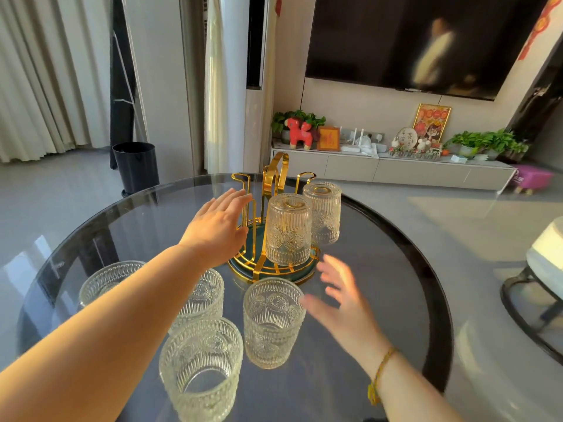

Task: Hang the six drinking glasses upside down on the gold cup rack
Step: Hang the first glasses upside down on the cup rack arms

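Observation:
The gold cup rack [275, 178] stands on a green round base in the middle of the glass table. Two ribbed glasses hang upside down on it, one in front [288, 229] and one behind to the right [324, 213]. Several more glasses stand upright nearer me: one [272, 322] just before the rack, one [202, 370] at the front, one [204, 300] partly under my left arm, one [106, 280] at the left. My left hand [217, 226] is open, fingers against the rack's left prongs. My right hand [341, 300], blurred, is open beside the upright glass, holding nothing.
The round glass table [405, 269] has a dark rim. A black bin [137, 167] stands on the floor beyond it on the left. A low TV cabinet [396, 170] with plants and ornaments runs along the back wall. A stool [536, 284] is at the right.

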`<state>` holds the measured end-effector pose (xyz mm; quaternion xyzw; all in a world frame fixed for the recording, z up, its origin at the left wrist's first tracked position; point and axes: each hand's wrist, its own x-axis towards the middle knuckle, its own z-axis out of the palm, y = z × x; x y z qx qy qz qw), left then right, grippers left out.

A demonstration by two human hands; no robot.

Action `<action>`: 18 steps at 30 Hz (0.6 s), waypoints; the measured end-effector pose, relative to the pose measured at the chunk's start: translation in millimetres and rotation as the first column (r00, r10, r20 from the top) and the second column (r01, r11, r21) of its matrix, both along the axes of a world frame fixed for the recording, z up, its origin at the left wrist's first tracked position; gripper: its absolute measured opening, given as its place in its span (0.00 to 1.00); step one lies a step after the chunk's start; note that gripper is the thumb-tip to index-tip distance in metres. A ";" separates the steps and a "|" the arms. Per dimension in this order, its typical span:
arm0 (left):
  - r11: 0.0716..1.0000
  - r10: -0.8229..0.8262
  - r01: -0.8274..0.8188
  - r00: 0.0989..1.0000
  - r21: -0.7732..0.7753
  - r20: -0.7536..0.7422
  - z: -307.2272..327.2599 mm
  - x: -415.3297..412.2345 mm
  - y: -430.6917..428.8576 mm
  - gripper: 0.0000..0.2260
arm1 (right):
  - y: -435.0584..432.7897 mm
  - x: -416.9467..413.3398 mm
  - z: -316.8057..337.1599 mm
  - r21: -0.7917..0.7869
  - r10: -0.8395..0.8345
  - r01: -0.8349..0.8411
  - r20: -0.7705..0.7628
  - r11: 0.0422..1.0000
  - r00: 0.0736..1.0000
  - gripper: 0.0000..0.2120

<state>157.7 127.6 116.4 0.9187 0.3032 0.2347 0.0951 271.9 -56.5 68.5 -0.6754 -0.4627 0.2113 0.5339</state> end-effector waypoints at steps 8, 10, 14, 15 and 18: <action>0.999 0.038 -0.038 0.999 -0.022 -0.018 2.1 -4.5 -11.0 0.25 | -12.1 -34.5 -46.1 -0.123 0.178 -0.198 -0.159 0.973 0.971 0.39; 0.999 0.043 -0.043 0.999 -0.023 -0.014 2.5 -4.5 -12.2 0.25 | -7.9 -34.7 -49.9 -0.148 0.160 -0.172 -0.094 0.974 0.983 0.41; 0.999 0.047 -0.047 0.999 -0.018 -0.017 3.2 -3.6 -13.5 0.25 | 1.9 -33.7 -50.8 -0.186 0.090 -0.087 0.005 0.979 0.996 0.39; 0.999 0.047 -0.047 0.999 -0.017 -0.017 3.4 -3.8 -13.3 0.25 | 3.2 -33.5 -50.8 -0.189 0.085 -0.083 0.000 0.978 0.996 0.37; 0.998 0.049 -0.049 0.999 -0.034 -0.009 3.3 -4.5 -13.2 0.24 | 2.3 -32.7 -49.7 -0.210 0.092 -0.091 -0.004 0.973 0.996 0.34</action>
